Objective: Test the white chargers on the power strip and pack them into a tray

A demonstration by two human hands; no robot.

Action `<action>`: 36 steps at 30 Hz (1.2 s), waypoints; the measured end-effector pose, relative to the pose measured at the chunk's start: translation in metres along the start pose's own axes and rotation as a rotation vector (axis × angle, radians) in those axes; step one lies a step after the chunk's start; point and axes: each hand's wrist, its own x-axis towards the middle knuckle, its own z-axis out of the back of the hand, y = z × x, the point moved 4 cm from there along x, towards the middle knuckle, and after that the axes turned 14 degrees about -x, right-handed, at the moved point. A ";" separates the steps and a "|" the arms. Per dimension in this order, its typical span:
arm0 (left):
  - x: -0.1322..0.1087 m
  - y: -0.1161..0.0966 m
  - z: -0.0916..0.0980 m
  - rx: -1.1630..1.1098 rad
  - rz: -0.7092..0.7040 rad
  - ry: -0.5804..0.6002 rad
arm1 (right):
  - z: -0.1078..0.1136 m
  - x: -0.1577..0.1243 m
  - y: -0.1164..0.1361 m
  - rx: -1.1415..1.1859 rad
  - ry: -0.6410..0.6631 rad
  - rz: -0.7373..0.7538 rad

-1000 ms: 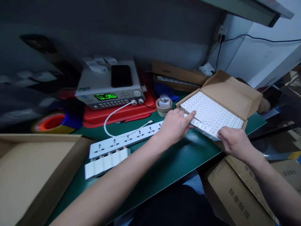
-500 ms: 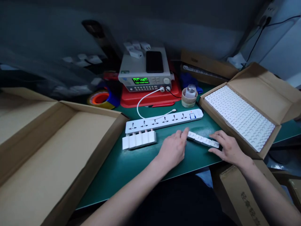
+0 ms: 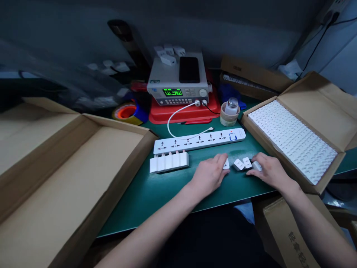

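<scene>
Head camera view: a person's left hand (image 3: 209, 175) and right hand (image 3: 268, 171) rest palm down on a dark green bench mat (image 3: 167, 193). Four small white plastic plug adapters (image 3: 239, 164) lie in a loose line between the hands, just in front of a long white power strip (image 3: 199, 140). The left fingertips, loosely bent, touch the adapter at the left end. The right fingers, slightly parted, cover the one at the right end. Whether either hand pinches its piece cannot be told. Two adapters lie free in the middle. A tidy row of five white adapters (image 3: 169, 162) sits against the strip's left half. An open brown cardboard box packed with white adapters (image 3: 315, 100) stands at right, a wide open cardboard box (image 3: 69, 178) at left, and a grey bench instrument with a green display (image 3: 178, 89) behind.
</scene>
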 end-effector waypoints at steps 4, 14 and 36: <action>0.003 -0.001 -0.004 -0.207 0.013 -0.016 | 0.008 0.020 0.011 0.200 0.047 0.150; 0.007 0.008 0.005 -0.351 0.222 -0.147 | -0.013 0.062 -0.009 0.144 0.027 -0.077; -0.121 0.089 0.049 0.109 0.341 -0.498 | -0.030 0.021 0.062 -0.215 -0.251 -0.084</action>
